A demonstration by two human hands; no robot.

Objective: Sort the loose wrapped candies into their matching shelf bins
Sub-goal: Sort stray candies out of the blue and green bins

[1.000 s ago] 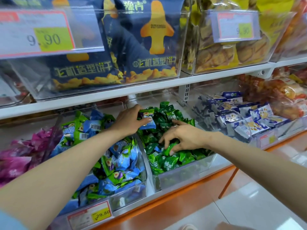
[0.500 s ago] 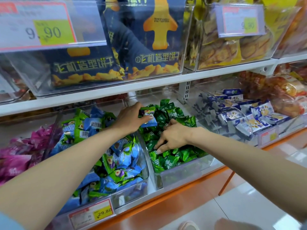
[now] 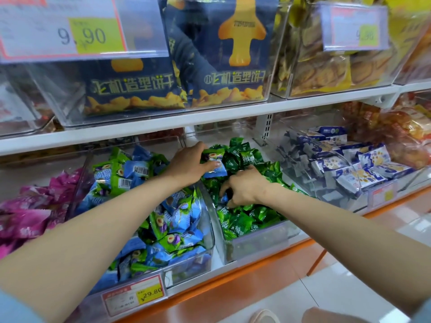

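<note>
The left hand (image 3: 189,163) grips a stray blue-and-green candy (image 3: 215,170) in the green candy bin (image 3: 256,238), likely bound for the blue-and-green bin (image 3: 186,264) just beside it. The right hand (image 3: 245,188) digs among the green candies (image 3: 242,220), fingers curled round a blue wrapper (image 3: 223,198).

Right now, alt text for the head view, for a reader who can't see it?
Both hands reach into the clear plastic bin of dark green wrapped candies; the left hand grips a blue-and-green wrapped candy, and the right hand digs into the pile.
</note>
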